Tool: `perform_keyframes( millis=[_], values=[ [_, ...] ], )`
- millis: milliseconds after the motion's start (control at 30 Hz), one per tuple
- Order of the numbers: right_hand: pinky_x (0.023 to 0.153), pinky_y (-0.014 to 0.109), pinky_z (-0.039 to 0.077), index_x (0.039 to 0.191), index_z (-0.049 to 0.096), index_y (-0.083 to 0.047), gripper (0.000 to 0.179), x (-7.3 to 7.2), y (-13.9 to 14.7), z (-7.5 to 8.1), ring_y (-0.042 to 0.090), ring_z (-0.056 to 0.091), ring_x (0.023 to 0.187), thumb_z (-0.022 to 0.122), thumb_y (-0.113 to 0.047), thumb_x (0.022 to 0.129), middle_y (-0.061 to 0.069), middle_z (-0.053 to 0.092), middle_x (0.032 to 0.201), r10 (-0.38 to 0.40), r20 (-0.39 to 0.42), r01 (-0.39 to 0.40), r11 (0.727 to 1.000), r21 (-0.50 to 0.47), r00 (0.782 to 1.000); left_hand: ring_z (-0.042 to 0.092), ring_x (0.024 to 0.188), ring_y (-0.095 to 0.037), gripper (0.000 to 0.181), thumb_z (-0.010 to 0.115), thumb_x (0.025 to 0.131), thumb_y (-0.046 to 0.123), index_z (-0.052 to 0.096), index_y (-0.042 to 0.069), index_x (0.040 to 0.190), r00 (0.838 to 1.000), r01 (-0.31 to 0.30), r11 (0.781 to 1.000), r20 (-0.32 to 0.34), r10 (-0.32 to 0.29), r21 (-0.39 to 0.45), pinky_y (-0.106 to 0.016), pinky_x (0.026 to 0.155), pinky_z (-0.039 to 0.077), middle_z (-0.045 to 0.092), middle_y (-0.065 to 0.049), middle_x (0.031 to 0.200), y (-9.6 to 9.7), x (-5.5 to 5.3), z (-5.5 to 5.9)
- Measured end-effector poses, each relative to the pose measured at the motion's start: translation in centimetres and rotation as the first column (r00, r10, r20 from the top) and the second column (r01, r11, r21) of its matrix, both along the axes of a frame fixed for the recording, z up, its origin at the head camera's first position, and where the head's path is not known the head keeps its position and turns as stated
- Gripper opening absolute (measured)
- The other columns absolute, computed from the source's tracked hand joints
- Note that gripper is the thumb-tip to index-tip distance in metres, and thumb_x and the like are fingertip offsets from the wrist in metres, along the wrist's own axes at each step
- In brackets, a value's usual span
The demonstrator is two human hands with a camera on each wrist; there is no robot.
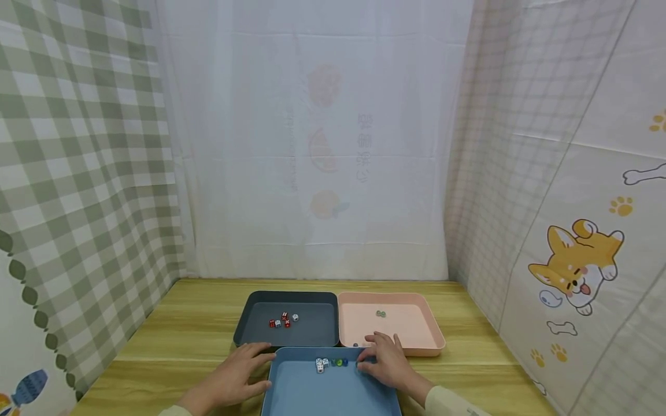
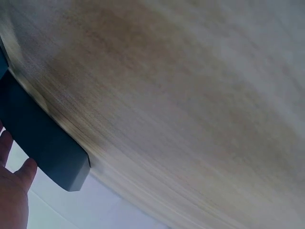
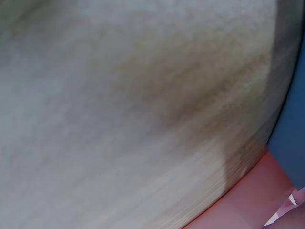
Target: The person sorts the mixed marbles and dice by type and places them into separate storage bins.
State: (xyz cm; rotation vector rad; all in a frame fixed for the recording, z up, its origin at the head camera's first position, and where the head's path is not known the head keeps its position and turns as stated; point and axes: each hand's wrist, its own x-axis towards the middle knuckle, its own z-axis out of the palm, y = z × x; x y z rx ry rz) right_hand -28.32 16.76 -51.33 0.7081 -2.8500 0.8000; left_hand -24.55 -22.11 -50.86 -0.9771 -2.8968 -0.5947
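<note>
The blue tray [image 1: 333,390] lies nearest, between both hands. Inside, close to its far wall, are several white dice [image 1: 319,365] and a short row of green and blue glass marbles [image 1: 339,362]. My right hand [image 1: 387,363] reaches over the tray's far right corner, and its thumb and index finger pinch a small dark marble [image 1: 357,364], mostly hidden by the fingertips. My left hand [image 1: 234,374] is at the blue tray's left rim, fingers spread and loosely extended, holding nothing. In the left wrist view, its fingers [image 2: 27,172] appear beside the dark tray's wall [image 2: 45,138].
Behind stands a dark tray [image 1: 312,338] with several red and white dice [image 1: 283,320]. To its right, a pink tray [image 1: 411,329] holds two pale green marbles [image 1: 381,314] and a small bluish marble [image 1: 355,345]. The wooden table [image 1: 156,346] is bordered by hanging cloths [image 1: 312,231].
</note>
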Motion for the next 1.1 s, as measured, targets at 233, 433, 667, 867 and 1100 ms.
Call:
perform_keyframes(
  millis=[233, 433, 667, 867, 1100],
  values=[
    [0.102, 0.079, 0.008, 0.08, 0.077, -0.023, 0.005, 0.0, 0.1, 0.1, 0.047, 0.042, 0.131, 0.082, -0.023, 0.079, 0.018, 0.061, 0.127, 0.011, 0.003, -0.011, 1.0, -0.017, 1.0, 0.047, 0.128, -0.04, 0.057, 0.056, 0.097, 0.053, 0.059, 0.013, 0.137, 1.0, -0.008, 1.0, -0.011, 0.008, 0.012, -0.068, 0.1, 0.035, 0.05, -0.014, 0.143, 0.0, 0.0, -0.2],
    [0.103, 0.079, 0.01, 0.081, 0.077, -0.023, 0.004, 0.0, 0.2, 0.2, 0.048, 0.041, 0.131, 0.081, -0.023, 0.081, 0.018, 0.06, 0.128, 0.013, 0.011, -0.013, 0.999, -0.038, 1.0, 0.046, 0.128, -0.041, 0.056, 0.057, 0.096, 0.052, 0.06, 0.012, 0.135, 1.0, -0.007, 1.0, 0.002, 0.007, 0.022, -0.068, 0.1, 0.035, 0.049, -0.014, 0.143, 0.0, 0.0, 0.1],
    [0.102, 0.079, 0.012, 0.083, 0.077, -0.021, 0.004, -0.2, 0.4, 0.6, 0.049, 0.043, 0.129, 0.08, -0.021, 0.082, 0.022, 0.06, 0.128, 0.015, -0.012, -0.016, 0.994, -0.104, 1.0, 0.046, 0.129, -0.04, 0.057, 0.056, 0.096, 0.055, 0.06, 0.014, 0.136, 1.0, 0.0, 1.0, -0.002, 0.0, 0.003, -0.068, 0.1, 0.036, 0.049, -0.014, 0.144, -0.1, -0.2, -0.1],
    [0.104, 0.078, 0.01, 0.083, 0.076, -0.022, 0.004, -0.6, 0.2, 1.2, 0.049, 0.042, 0.131, 0.08, -0.021, 0.083, 0.022, 0.06, 0.129, -0.028, -0.011, 0.027, 0.991, -0.132, 1.0, 0.045, 0.13, -0.04, 0.057, 0.056, 0.096, 0.055, 0.06, 0.014, 0.136, 1.0, 0.0, 1.0, 0.0, 0.0, 0.0, -0.068, 0.1, 0.035, 0.048, -0.013, 0.145, -0.1, -0.2, -0.2],
    [0.106, 0.076, 0.01, 0.083, 0.077, -0.019, 0.006, -1.5, 0.5, 1.9, 0.047, 0.043, 0.131, 0.077, -0.024, 0.086, 0.022, 0.059, 0.13, -0.076, -0.033, 0.069, 0.982, -0.176, 0.997, 0.045, 0.129, -0.042, 0.057, 0.056, 0.097, 0.053, 0.059, 0.012, 0.137, 1.0, 0.004, 1.0, 0.001, -0.004, 0.008, -0.069, 0.1, 0.034, 0.049, -0.015, 0.144, -0.1, -0.2, -0.1]
  ],
)
